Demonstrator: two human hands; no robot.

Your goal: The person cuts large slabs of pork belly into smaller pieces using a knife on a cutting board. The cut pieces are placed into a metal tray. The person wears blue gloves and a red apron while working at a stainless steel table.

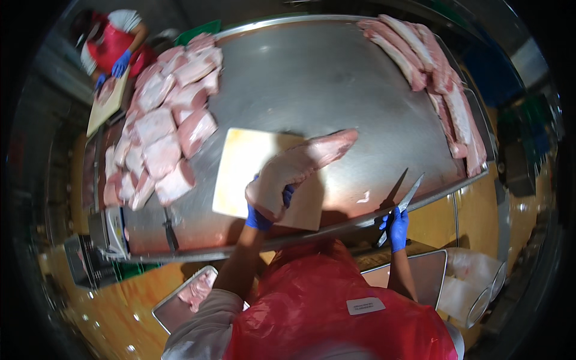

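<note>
Two blue-gloved hands are yours in the head view, each with something in it. Your left hand (259, 221) is clamped on the near end of a long meat slab (291, 168), its fingers showing on both sides. That slab reaches across the pale cutting board (240, 156), which sits near the middle of the tabletop's (324, 72) front edge; its far end points toward the far right corner, past the board's right side. Whether the slab rests on the board or is held just above it, you cannot tell from here.

Your right hand (397, 231) is wrapped around a knife (411, 193) at the front edge, well apart from the slab, blade pointing away from you over the tabletop.

To handle this well, you would do best to lay the slab's full length flat on the board, since an overhanging end could slip. Keep your left grip firm but your fingers clear of the blade's path, and hold the knife out to the side while you turn the meat.

Cut chunks (159, 132) crowd the tabletop's left edge, and long strips (441, 72) lie along its right edge from the far right corner.
</note>
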